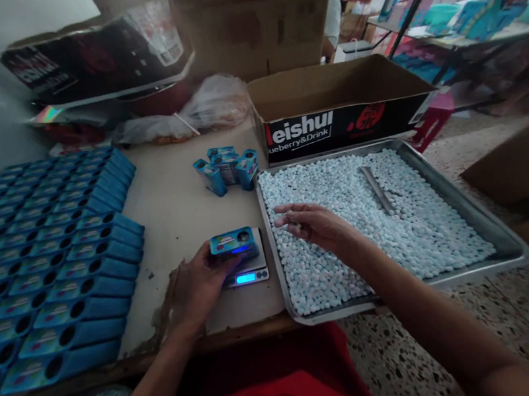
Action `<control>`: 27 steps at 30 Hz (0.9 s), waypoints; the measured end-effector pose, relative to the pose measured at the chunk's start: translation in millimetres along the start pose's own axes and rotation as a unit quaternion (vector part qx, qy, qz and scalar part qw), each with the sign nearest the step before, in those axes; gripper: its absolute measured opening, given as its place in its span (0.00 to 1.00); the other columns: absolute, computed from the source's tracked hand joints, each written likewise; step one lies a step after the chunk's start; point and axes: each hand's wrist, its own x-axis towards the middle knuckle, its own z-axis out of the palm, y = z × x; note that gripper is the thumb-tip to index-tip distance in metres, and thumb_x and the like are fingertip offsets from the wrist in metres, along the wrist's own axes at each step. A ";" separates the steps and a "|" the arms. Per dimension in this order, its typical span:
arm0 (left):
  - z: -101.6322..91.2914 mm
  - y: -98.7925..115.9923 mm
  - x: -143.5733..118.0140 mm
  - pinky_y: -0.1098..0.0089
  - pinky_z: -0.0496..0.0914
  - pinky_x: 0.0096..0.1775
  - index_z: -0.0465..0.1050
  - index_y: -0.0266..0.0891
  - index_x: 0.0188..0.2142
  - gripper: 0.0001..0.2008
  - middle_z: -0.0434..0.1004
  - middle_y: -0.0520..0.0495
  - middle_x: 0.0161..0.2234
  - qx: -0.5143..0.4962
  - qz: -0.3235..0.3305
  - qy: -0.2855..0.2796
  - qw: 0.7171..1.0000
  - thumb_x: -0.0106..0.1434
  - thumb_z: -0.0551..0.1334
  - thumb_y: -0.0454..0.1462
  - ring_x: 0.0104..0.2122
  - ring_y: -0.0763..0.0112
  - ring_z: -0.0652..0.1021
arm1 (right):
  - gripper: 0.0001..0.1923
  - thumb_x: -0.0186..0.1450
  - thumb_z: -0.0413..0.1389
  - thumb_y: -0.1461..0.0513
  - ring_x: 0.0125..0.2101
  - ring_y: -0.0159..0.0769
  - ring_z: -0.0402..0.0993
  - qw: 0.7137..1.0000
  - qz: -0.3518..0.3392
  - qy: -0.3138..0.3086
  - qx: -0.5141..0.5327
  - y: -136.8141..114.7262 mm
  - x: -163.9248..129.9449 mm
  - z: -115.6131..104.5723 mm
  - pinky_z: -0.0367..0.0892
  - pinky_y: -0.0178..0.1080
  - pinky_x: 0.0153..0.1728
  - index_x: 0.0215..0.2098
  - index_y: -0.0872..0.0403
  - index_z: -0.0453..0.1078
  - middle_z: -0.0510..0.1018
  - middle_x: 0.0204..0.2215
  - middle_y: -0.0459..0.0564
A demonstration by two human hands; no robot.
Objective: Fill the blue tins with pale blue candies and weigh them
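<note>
Left hand steadies blue tin on scale, near table's front edge. Right hand over pellet tray, fingers pinched, probably holding pellets. Add singly, keep display unobstructed.

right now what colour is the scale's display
Lit blue, on the scale under the left hand; head view.

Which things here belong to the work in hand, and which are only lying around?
In use: left hand on the blue box, which sits on the scale; right hand over the tray of pale pellets.

Lying about: rows of blue boxes, small group of boxes, open carton, plastic bags, metal tool on the pellets.
</note>
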 end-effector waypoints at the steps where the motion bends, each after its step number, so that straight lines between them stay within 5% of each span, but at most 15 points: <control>1: 0.0 -1.1 -1.3 0.60 0.77 0.42 0.80 0.49 0.46 0.21 0.86 0.48 0.37 0.022 -0.003 0.003 1.000 0.57 0.72 0.52 0.37 0.55 0.83 | 0.12 0.67 0.62 0.62 0.21 0.23 0.63 0.999 -0.018 -0.016 -0.040 -0.4 -0.9 4.9 0.58 0.28 0.21 0.47 0.59 0.75 0.81 0.31 0.50; 4: -2.8 -8.5 -2.1 0.58 0.75 0.50 0.75 0.51 0.58 0.31 0.84 0.46 0.50 0.022 0.017 0.007 1.000 0.55 0.74 0.49 0.48 0.53 0.82 | 0.15 0.69 0.61 0.53 0.19 0.24 0.55 0.983 -0.064 -0.068 -0.156 -4.9 -3.0 30.2 0.50 0.30 0.20 0.44 0.57 0.77 0.70 0.20 0.41; 7: -16.4 -23.5 -4.5 0.56 0.71 0.59 0.66 0.50 0.66 0.40 0.78 0.45 0.58 -0.011 0.051 0.014 0.999 0.55 0.73 0.49 0.57 0.54 0.78 | 0.15 0.69 0.61 0.52 0.22 0.26 0.56 0.950 -0.113 -0.090 -0.278 -9.4 -1.2 61.6 0.51 0.32 0.24 0.42 0.55 0.79 0.66 0.20 0.39; 12: -60.7 -46.4 -15.9 0.54 0.70 0.61 0.70 0.45 0.63 0.36 0.81 0.43 0.52 -0.021 0.023 0.033 0.999 0.56 0.72 0.51 0.53 0.55 0.80 | 0.13 0.65 0.65 0.57 0.23 0.27 0.58 0.864 -0.176 -0.001 -0.471 -14.0 -0.8 87.4 0.55 0.34 0.26 0.46 0.53 0.81 0.67 0.21 0.40; 17: -86.4 -55.1 -25.8 0.55 0.71 0.61 0.74 0.44 0.59 0.30 0.81 0.44 0.52 -0.004 0.037 0.024 0.999 0.60 0.70 0.49 0.52 0.56 0.81 | 0.08 0.66 0.62 0.62 0.22 0.26 0.57 0.937 -0.217 0.166 -0.219 -39.1 -19.7 62.6 0.57 0.30 0.21 0.44 0.52 0.77 0.66 0.24 0.41; 21: -84.6 -55.9 -26.4 0.58 0.73 0.58 0.78 0.44 0.54 0.23 0.83 0.45 0.50 -0.010 0.083 0.015 0.996 0.62 0.68 0.48 0.49 0.57 0.81 | 0.16 0.54 0.57 0.75 0.24 0.25 0.64 0.964 -0.060 0.258 0.009 -44.3 -37.5 21.5 0.66 0.26 0.21 0.35 0.51 0.68 0.71 0.32 0.44; 24: -81.5 -53.5 -25.8 0.60 0.74 0.58 0.80 0.45 0.51 0.19 0.83 0.45 0.49 -0.017 0.112 0.037 0.993 0.62 0.69 0.46 0.48 0.57 0.81 | 0.23 0.51 0.53 0.79 0.25 0.24 0.66 0.959 0.001 0.279 0.043 -34.1 -50.5 3.6 0.69 0.24 0.21 0.39 0.50 0.69 0.74 0.43 0.48; 27: -81.1 -47.7 -25.8 0.60 0.73 0.58 0.81 0.47 0.50 0.17 0.83 0.47 0.48 -0.011 0.115 0.077 0.990 0.62 0.70 0.45 0.48 0.57 0.81 | 0.20 0.57 0.56 0.76 0.24 0.24 0.66 0.968 0.014 0.251 0.011 -26.9 -56.6 3.5 0.69 0.25 0.18 0.43 0.51 0.71 0.76 0.48 0.52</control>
